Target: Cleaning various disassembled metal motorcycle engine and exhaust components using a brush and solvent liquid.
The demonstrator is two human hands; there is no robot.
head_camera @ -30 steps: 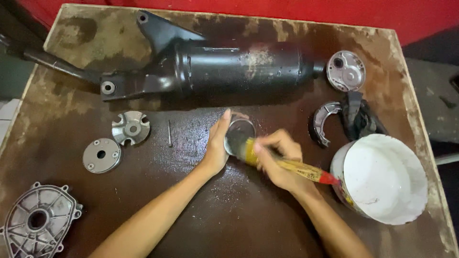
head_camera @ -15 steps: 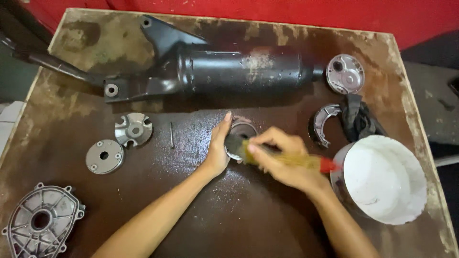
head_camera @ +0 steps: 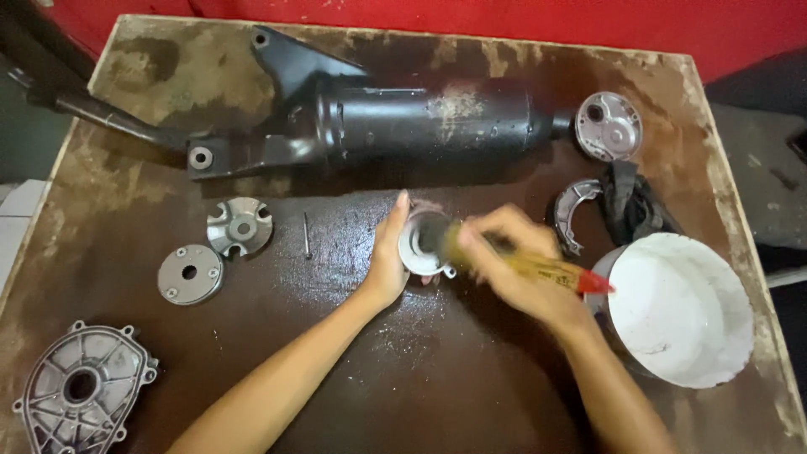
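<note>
My left hand (head_camera: 389,252) grips a round silver metal cup-shaped part (head_camera: 424,244), tilted on the dark wooden table (head_camera: 361,370). My right hand (head_camera: 513,269), blurred by motion, holds a brush with a yellow handle and red end (head_camera: 546,271); its bristle end reaches into the part's opening. Both hands are near the table's middle, just below the long black engine housing (head_camera: 395,122).
A white bucket (head_camera: 679,307) stands at the right. A curved brake shoe (head_camera: 570,210), a black rag (head_camera: 630,206) and a round silver cover (head_camera: 608,126) lie above it. At the left lie two round silver discs (head_camera: 239,225) (head_camera: 190,273), a thin pin (head_camera: 307,235) and a finned cover (head_camera: 80,391).
The brush in my right hand has shifted back and forth inside the metal part. My left hand has stayed on the part in nearly the same place.
</note>
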